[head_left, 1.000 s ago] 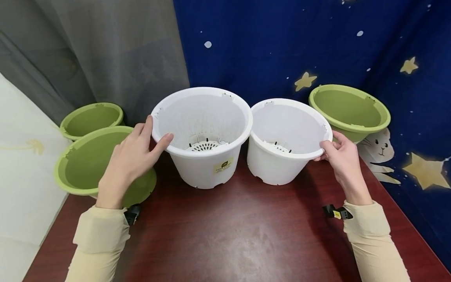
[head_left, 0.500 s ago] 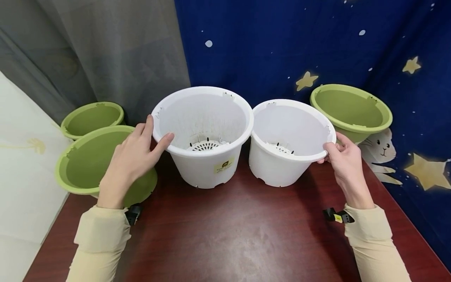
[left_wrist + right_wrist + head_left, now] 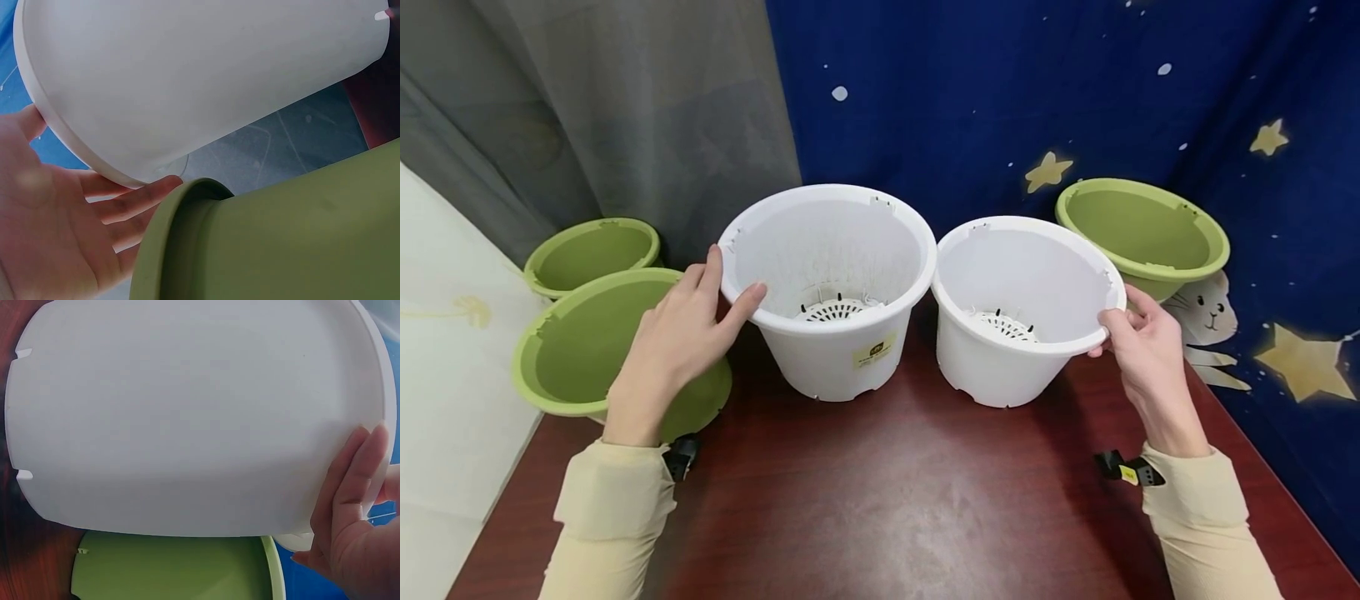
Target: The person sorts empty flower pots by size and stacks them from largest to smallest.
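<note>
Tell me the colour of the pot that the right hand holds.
The pot is white, best seen in the head view.

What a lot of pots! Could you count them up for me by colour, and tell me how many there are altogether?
White pots: 2
Green pots: 3
Total in view: 5
</note>
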A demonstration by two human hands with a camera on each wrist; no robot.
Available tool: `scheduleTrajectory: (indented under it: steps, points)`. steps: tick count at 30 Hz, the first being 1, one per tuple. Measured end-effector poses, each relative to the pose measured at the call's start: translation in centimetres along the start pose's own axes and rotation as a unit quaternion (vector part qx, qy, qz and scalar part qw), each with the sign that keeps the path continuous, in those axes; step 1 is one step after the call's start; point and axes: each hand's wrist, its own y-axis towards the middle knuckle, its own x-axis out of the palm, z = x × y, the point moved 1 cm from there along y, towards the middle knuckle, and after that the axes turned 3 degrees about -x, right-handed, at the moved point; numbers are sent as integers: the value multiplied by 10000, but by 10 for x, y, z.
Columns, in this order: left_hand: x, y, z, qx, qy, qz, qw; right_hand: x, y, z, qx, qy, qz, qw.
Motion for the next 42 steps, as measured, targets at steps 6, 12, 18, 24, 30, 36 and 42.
scheduleTrajectory:
  steps: [6, 12, 18, 24, 30, 36, 42]
  points:
    - [1, -1, -1, -6, -28, -1, 10000, -1, -3, -2, -142, 99, 119, 9998]
    - [1, -1, -2, -3, -58, -24, 10000, -2, -5, -5, -142, 307, 364, 9988]
    - [2, -1, -3, -19, -84, -17, 10000, -4, -6, -9, -272, 552, 452, 9971]
    - [3, -1, -4, -9, -104, -24, 9999, -3, -7, -15, -454, 635, 512, 9956]
    - [3, -1, -4, 18, -143, -11, 9999, -3, -7, -19, -476, 803, 601, 9938]
    - [3, -1, -3, 41, -148, -3, 9999, -4, -7, -26, -554, 1062, 609, 9909]
    - [3, -1, -3, 82, -162, 85, 9998, -2, -4, -35, -558, 1046, 654, 9908]
